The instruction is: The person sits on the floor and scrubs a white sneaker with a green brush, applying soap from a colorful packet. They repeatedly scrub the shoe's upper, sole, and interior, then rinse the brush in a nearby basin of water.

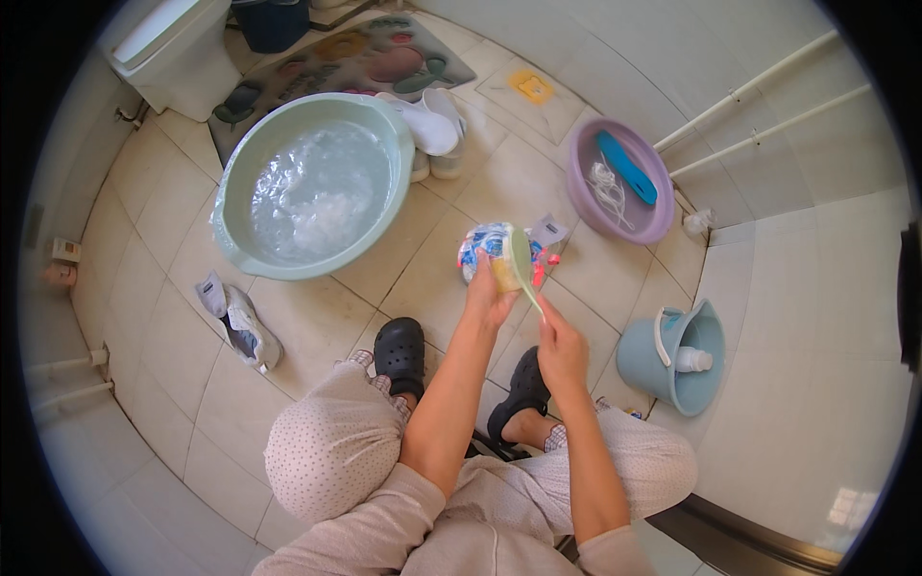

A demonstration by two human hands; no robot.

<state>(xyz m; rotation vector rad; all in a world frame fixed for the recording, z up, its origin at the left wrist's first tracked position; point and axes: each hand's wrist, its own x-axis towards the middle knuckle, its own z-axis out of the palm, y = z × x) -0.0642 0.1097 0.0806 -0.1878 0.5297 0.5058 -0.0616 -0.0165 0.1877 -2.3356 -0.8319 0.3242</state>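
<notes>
While the left hand point(494, 301) clasps a blue-and-white packet point(476, 252) just ahead of it, the right hand point(564, 350) pinches a pale-green long-handled tool point(521, 255) against the packet, apparently mid-dispensing, so the next move likely calls for steadiness.

Beige tiles with dark joints cover the floor point(144, 278). Pale walls point(816, 187) surround it, with white pipes point(754, 89) along the right one. Far left, a white toilet point(187, 58) stands near a grey patterned mat point(351, 72).
</notes>
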